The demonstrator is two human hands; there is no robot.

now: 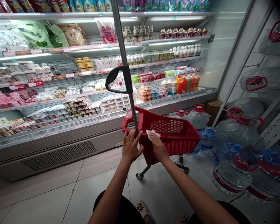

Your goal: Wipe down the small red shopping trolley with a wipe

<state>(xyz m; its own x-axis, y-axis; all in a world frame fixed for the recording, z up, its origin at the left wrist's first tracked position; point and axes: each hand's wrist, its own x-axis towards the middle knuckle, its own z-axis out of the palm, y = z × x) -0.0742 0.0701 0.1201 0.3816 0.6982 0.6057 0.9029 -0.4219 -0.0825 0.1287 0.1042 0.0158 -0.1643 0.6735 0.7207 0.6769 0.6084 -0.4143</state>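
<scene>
A red plastic shopping cart (177, 146) with perforated walls stands on wheels in front of me. A grey pole with a black loop handle (118, 81) rises from its left end. My left hand (131, 146) is open at the near-left rim, fingers spread, its fingertips at the red edge close to the pole's foot. Beside it my right hand (159, 147) presses a crumpled white tissue (151, 134) onto the cart's near rim. Part of the tissue is hidden under the fingers.
Behind the cart runs an open refrigerated display case (102, 124) packed with yogurts, bottles and bags. Large water jugs (233, 175) with red handles crowd the floor on the right, near a rack. A cardboard box (213, 109) stands behind them. My feet are on pale floor tiles (93, 177).
</scene>
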